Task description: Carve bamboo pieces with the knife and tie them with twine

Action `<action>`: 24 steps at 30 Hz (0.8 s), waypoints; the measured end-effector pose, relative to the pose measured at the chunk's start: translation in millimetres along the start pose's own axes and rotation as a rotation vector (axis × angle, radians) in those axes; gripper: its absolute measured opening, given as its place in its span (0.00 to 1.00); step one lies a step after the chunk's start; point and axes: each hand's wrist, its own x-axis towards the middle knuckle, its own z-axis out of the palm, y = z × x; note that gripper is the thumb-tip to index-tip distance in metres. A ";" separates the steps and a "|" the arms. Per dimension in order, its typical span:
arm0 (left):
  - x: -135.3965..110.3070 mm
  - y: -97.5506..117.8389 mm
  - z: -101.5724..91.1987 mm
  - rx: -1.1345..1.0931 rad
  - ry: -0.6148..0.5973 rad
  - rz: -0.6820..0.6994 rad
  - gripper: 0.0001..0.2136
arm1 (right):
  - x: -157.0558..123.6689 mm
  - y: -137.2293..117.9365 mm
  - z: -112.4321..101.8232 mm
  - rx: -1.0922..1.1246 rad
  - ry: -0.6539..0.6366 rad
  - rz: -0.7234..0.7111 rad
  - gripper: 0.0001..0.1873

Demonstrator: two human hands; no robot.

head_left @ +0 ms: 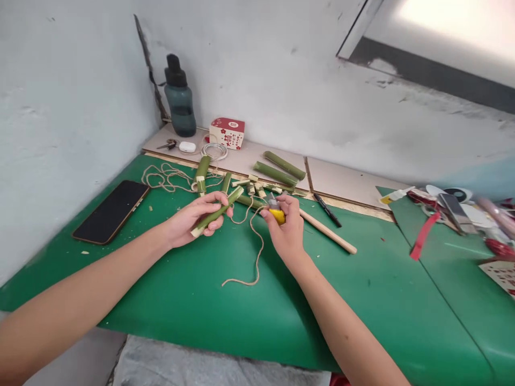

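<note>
My left hand [183,221] has its fingers wrapped round a short green bamboo stick [218,212], held at a slant with pale cut ends. In my right hand [290,230] is a small yellow-and-grey tool [277,215]; the fingers hide much of it, so its kind is unclear. The tool is apart from the stick. Near my right fingertips a length of twine [259,257] trails over the green table [225,316]. Just beyond both hands lie several short bamboo pieces [259,190] and a thicker bamboo tube [203,168].
A phone [111,212] lies at left, near loose twine [164,177]. Along the wall stand a water bottle [179,102] and a red-and-white box [227,134]. Two bamboo lengths [277,172], a wooden rod [330,231] and a black pen [327,209] lie beyond; clutter [458,209] is at right.
</note>
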 end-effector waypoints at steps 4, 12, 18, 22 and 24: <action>1.9 3.7 -13.7 -0.099 -0.109 -0.049 0.12 | -6.0 11.4 9.7 -0.021 0.003 -0.088 0.23; 0.7 -6.8 -18.2 -0.123 -0.234 -0.110 0.10 | -13.0 7.4 -1.4 0.126 0.069 -0.142 0.22; -2.3 -2.8 -10.2 -0.001 -0.107 0.005 0.15 | -12.5 4.7 -0.3 0.109 0.081 -0.187 0.21; -3.4 4.1 -14.1 0.072 0.073 0.103 0.23 | -10.6 0.6 1.6 -0.015 0.047 -0.306 0.17; -3.2 5.5 -17.6 0.139 0.185 0.175 0.26 | -9.0 -1.4 2.8 -0.067 0.003 -0.379 0.14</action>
